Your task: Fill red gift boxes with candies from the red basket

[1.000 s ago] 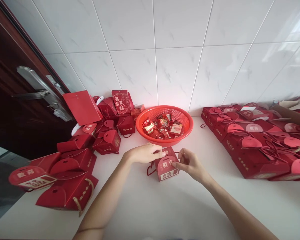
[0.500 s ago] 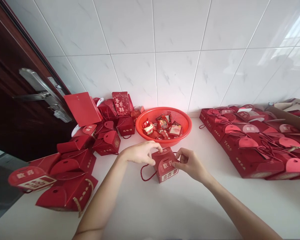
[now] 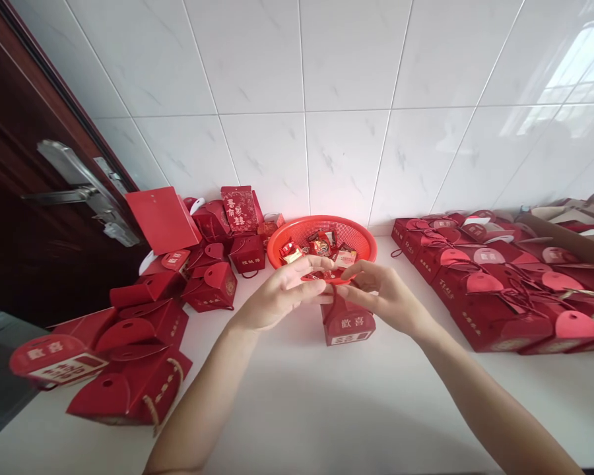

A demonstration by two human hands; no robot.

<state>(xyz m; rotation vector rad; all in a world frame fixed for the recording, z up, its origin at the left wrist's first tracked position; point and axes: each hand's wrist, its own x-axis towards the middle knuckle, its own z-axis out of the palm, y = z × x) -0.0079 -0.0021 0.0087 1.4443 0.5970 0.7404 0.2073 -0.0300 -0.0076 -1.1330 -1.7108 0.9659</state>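
A small dark red gift box (image 3: 350, 324) with gold writing and a pale label on its front stands on the white table, its top partly hidden by my fingers. Above it my left hand (image 3: 286, 291) reaches in from the left, fingertips closed at the box's dark red cord handle (image 3: 330, 305). From the right my right hand (image 3: 387, 295) meets it, thumb and fingers pinched at the same cord. The fingertips of both hands nearly touch. Just behind stands a red plastic basket (image 3: 321, 223) holding several wrapped sweets (image 3: 321, 247).
Several red gift boxes (image 3: 210, 285) crowd the table's left side, beside a dark door with a metal handle (image 3: 86, 192). Rows of similar boxes (image 3: 480, 310) fill the right side, with an open carton (image 3: 564, 235) behind them. A white tiled wall (image 3: 346, 152) closes off the back.
My hands have moved from the box's top flaps up to its cord handle. The box has shifted slightly right, and the cord loop that lay at its left is now raised over the top.
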